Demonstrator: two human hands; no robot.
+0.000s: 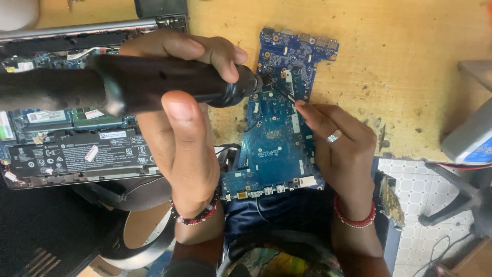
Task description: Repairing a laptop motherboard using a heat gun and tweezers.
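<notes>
My left hand [184, 128] grips a thick black hot-air wand [148, 84] that lies across the view, its nozzle over the upper middle of a blue circuit board [271, 138]. My right hand [343, 149], with a ring on one finger, pinches thin tweezers [283, 94] whose tip meets the board right under the nozzle. The board rests flat on a worn yellow wooden table [394, 61], its port edge toward me. Both wrists wear red bead bracelets.
An opened laptop base [77, 149] with a black battery and exposed parts lies at the left. A grey-blue device [471, 138] sits at the right table edge. White tiled floor and cables show at lower right. A white roll [148, 241] lies below.
</notes>
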